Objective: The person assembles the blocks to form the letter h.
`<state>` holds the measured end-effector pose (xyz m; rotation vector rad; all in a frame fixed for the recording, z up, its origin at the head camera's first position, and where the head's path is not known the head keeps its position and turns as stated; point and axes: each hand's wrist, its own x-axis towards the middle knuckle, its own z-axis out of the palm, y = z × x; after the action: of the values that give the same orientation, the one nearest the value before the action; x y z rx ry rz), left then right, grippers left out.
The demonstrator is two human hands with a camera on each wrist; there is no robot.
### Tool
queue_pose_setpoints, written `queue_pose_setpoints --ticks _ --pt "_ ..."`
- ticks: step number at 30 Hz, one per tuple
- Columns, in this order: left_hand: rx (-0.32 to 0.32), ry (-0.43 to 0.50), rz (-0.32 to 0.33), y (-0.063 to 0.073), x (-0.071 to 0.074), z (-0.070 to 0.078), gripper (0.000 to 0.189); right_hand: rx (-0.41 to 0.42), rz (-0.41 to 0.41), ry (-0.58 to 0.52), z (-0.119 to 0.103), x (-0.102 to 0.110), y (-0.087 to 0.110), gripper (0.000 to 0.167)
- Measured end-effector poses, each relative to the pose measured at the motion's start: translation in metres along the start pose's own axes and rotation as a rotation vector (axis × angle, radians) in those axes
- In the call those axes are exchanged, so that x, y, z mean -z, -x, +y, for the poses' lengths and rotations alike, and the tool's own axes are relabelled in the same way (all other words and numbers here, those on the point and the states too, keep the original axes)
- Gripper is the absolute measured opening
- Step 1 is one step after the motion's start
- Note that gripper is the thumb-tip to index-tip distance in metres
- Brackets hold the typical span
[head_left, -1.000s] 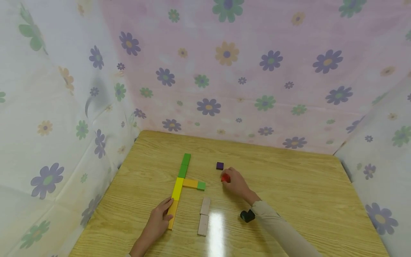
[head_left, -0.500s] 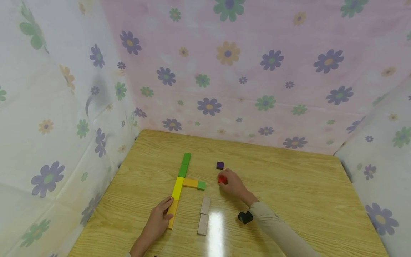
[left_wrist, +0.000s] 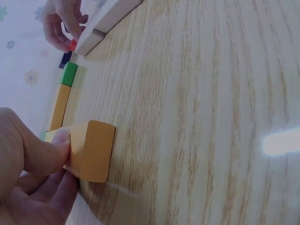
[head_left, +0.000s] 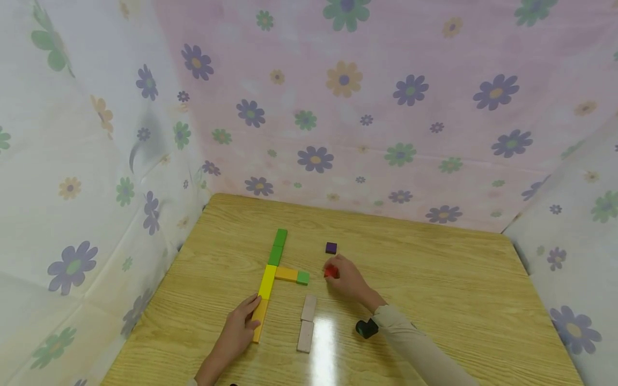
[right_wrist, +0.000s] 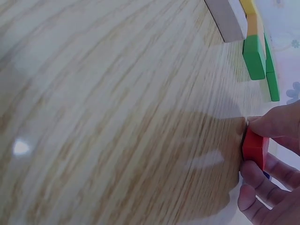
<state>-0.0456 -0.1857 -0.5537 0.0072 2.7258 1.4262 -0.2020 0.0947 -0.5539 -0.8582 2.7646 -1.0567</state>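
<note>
My left hand (head_left: 236,329) holds the near end of an orange block (head_left: 260,320), thumb on one side and fingers on the other, as the left wrist view shows. That block ends a straight row with a yellow block (head_left: 267,282) and two green blocks (head_left: 277,247). A second orange block (head_left: 287,274) branches right from the row, with a light green block (head_left: 302,277) at its tip. My right hand (head_left: 348,277) pinches a small red block (right_wrist: 255,149) between thumb and fingers, low at the tabletop, right of the light green block.
A dark purple block (head_left: 331,247) lies just beyond my right hand. Two pale wooden blocks (head_left: 307,323) lie end to end between the hands. Flowered cloth (head_left: 309,107) walls the wooden table (head_left: 434,268) at the back and sides. A black device (head_left: 367,328) sits at my right wrist.
My right hand has shifted a little left and nearer with the red block, towards the light green block. The left hand stays on the orange block.
</note>
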Motion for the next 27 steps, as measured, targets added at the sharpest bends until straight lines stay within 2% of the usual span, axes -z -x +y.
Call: queue_pose_setpoints --ticks 8,15,27 --pt "0.009 0.004 -0.001 0.0 0.0 0.0 0.058 0.026 -0.018 -0.004 -0.004 -0.002 0.001 0.019" --pt "0.012 0.038 -0.022 0.0 0.001 0.001 0.058 0.01 -0.05 -0.045 -0.014 0.0 0.0 0.019" --pt "0.02 0.017 -0.023 -0.001 0.0 0.001 0.058 0.054 -0.068 -0.053 -0.022 -0.003 -0.003 0.02"
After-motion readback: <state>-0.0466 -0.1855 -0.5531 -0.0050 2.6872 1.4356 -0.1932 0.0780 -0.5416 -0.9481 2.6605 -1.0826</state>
